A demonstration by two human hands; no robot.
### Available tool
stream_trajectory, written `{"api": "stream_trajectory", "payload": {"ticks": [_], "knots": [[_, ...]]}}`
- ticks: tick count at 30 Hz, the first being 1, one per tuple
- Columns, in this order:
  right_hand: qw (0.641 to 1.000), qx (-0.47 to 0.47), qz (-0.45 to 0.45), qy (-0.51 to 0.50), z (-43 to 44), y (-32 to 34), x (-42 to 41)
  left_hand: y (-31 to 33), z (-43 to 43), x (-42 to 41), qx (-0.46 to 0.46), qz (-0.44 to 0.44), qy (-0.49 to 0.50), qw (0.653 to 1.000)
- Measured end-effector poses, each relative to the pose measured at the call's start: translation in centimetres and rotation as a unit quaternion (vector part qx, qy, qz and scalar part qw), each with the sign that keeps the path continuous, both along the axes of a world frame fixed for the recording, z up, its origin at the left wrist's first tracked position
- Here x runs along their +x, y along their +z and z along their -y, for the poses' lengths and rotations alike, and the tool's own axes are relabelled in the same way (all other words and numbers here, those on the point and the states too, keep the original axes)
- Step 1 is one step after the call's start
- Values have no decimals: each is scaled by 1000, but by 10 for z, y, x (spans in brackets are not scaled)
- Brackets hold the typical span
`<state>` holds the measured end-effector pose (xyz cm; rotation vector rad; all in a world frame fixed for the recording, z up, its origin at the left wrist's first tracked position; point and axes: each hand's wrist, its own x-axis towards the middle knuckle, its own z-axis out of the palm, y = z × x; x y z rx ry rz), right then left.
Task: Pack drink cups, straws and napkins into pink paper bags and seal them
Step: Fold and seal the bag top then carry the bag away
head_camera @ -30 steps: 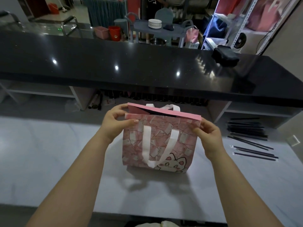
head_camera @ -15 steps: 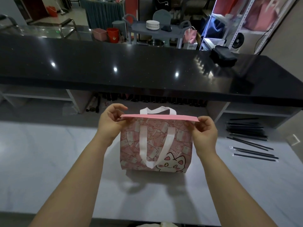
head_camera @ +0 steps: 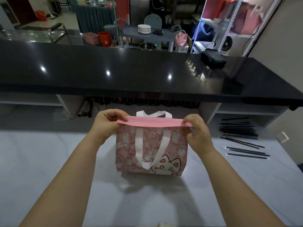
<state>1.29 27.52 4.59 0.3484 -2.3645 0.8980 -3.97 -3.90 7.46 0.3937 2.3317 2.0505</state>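
Observation:
A pink paper bag (head_camera: pixel 172 149) with a white cat print and white ribbon handles stands upright on the pale marble counter (head_camera: pixel 49 161). Its plain pink top flap lies flat across the mouth. My left hand (head_camera: pixel 106 125) pinches the flap's left end between thumb and fingers. My right hand (head_camera: pixel 196 131) pinches the right end the same way. What is inside the bag is hidden. Black wrapped straws (head_camera: pixel 242 149) lie on the counter to the right, with a bigger pile (head_camera: pixel 237 130) behind them.
A raised black bar top (head_camera: pixel 131 71) runs across just behind the bag, with a black pouch (head_camera: pixel 213 58) on its right part. Open shelves sit under it. Something pale shows at the bottom edge (head_camera: pixel 164 224).
The bag's mouth was open a second ago; the pink top flap has since been folded down flat over it, both hands keeping hold of its ends.

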Motion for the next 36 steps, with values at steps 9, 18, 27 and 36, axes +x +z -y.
{"api": "stream_trajectory", "payload": {"ticks": [9,18,27,36], "knots": [[999,-12,43,22,-12,15,20,5,18,8,-183,-72,8,981],[978,-121,154,-70,12,23,13,-4,6,9,-309,-145,60,938],[994,66,55,-72,42,45,22,10,-21,29,-423,-310,94,846],[985,149,81,-29,88,41,15,1,-75,42,-400,-374,87,832]]}}
